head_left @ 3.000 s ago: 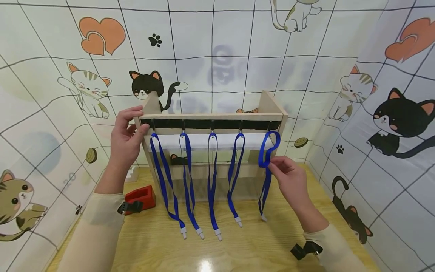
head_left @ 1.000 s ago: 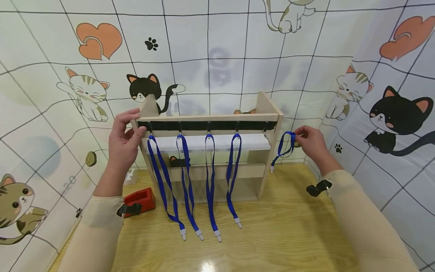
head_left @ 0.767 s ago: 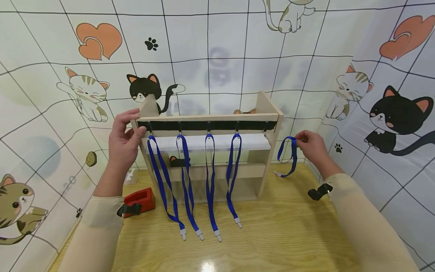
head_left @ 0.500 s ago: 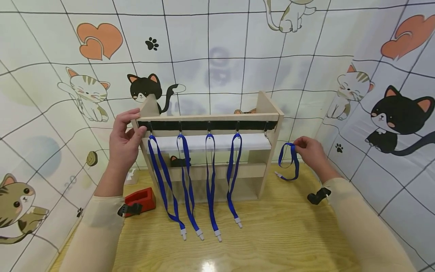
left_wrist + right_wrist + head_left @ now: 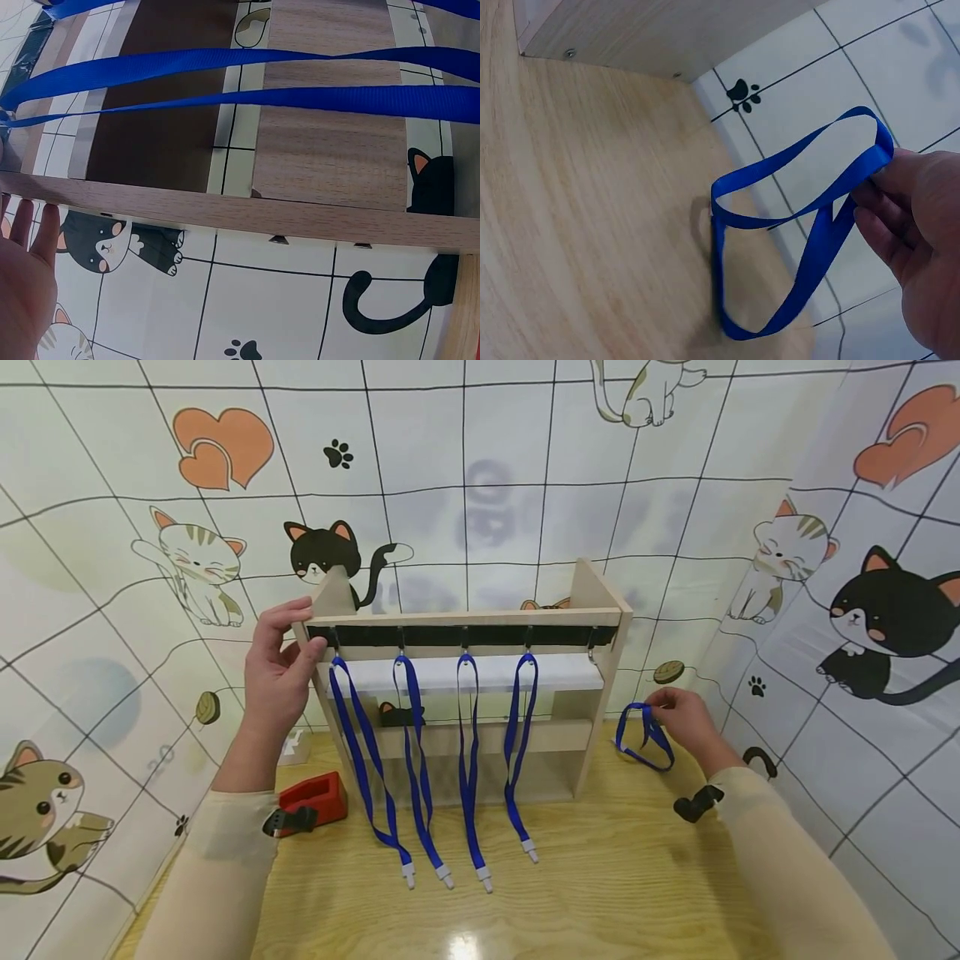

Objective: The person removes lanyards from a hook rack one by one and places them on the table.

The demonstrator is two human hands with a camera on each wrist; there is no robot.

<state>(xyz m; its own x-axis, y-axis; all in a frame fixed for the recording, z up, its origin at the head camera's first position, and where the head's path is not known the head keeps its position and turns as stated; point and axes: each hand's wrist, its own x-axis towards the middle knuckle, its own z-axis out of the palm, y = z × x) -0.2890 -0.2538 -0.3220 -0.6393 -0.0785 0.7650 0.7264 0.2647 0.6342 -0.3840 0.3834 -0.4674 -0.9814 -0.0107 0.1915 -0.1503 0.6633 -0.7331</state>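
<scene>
At the lower left of the head view a red tape holder (image 5: 313,796) sits on the wooden table (image 5: 600,877), close to the wall. Just above it my left hand (image 5: 276,672) grips the top left corner of the wooden rack (image 5: 465,617), thumb in front and fingers curled over the top edge. In the left wrist view my palm (image 5: 26,289) lies against the rack's side board (image 5: 225,210).

Across the middle of the head view, 4 blue straps (image 5: 468,752) hang from hooks along the rack's black strip, their white end clips resting on the table in front. The 5th hook (image 5: 592,649), at the right end of the strip, carries no strap.

Right of the rack, in the middle right of the frame, my right hand (image 5: 682,718) pinches a loose blue strap (image 5: 643,739) at its upper fold. The right wrist view shows that strap (image 5: 795,225) looped below my fingertips (image 5: 877,214), its lower end reaching down to the table near the wall.
</scene>
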